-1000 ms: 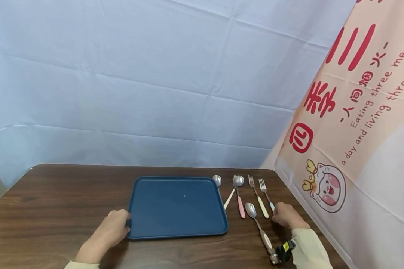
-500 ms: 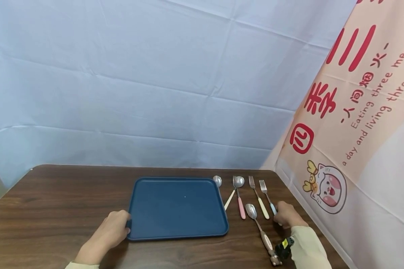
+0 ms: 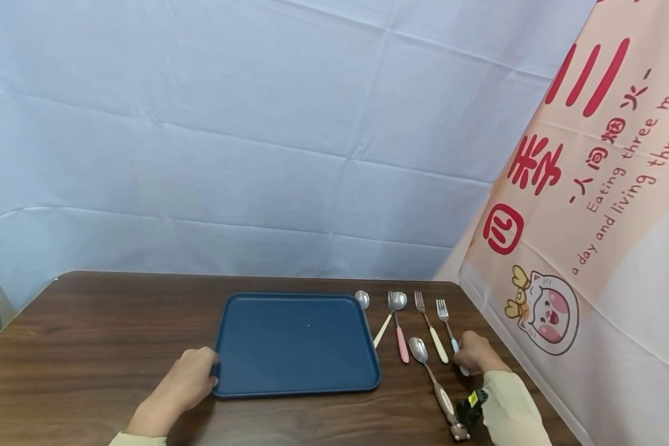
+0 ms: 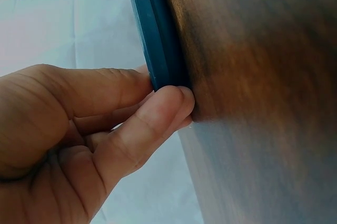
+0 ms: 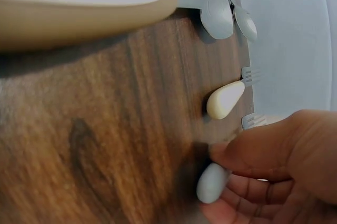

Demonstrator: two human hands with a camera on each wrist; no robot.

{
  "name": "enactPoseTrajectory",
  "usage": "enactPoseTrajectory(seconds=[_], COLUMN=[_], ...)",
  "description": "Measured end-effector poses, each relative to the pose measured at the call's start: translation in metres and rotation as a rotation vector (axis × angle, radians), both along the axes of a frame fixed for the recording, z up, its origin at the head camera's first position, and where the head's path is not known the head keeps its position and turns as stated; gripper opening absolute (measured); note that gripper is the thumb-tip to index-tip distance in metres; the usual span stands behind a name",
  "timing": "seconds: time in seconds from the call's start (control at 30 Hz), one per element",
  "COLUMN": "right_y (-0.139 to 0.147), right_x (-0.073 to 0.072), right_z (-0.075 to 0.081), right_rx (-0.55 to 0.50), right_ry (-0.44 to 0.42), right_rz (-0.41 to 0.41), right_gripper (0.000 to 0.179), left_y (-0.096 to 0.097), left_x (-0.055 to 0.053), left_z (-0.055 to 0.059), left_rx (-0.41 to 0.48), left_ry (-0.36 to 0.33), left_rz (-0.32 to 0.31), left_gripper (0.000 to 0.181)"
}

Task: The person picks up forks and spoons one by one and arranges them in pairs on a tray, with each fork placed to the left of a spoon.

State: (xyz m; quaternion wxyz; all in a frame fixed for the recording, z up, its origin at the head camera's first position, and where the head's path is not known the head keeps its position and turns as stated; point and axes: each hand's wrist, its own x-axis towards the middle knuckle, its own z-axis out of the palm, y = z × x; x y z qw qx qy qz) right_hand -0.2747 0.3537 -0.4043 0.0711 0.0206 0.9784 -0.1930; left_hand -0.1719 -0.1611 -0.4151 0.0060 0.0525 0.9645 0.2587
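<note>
The left hand (image 3: 183,379) is pinching the left rim of the blue tray (image 3: 298,347), probably steadying it; the right hand (image 3: 476,354) is grasping the blue-handled fork (image 3: 454,344) by its handle, seemingly for control, right of the yellow-handled fork (image 3: 438,345).

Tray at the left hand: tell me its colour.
The tray is dark blue; the head view shows it best, with nearly all of it in sight.
</note>
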Motion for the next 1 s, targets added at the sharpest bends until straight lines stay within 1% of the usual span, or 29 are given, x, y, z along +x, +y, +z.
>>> enactPoseTrajectory(seconds=[0.23,0.5,0.63,0.73,0.9,1.0], right_y=[0.0005,0.0016,0.0026,0.0031,0.0035,0.0036], right_x=[0.0004,-0.0008,-0.0008,-0.0005,0.0011,0.0019], right_z=[-0.0024,-0.0024,-0.0012,-0.0001,0.0022,0.0040], right_rx=[-0.013,-0.044,-0.051,-0.063,-0.103,-0.109], right_ry=[0.020,0.007,0.001,-0.007,-0.008,-0.012], right_rz=[-0.001,-0.018,-0.019,-0.027,-0.034,-0.031], right_gripper=[0.030,0.030,0.031,0.028,0.016,0.015], left_y=[0.0004,0.0007,0.0008,0.0010,0.0005,-0.0004], left_x=[-0.0003,-0.0011,-0.0005,-0.0003,0.0003,0.0008], left_z=[-0.0004,0.0003,0.0008,0.0009,0.0010,0.0009], left_rx=[0.005,0.004,0.005,0.005,0.004,0.011], left_ry=[-0.003,-0.021,-0.013,-0.004,0.011,0.011], left_rz=[-0.005,-0.006,-0.011,-0.015,-0.011,-0.010], left_gripper=[0.028,0.028,0.028,0.027,0.026,0.027])
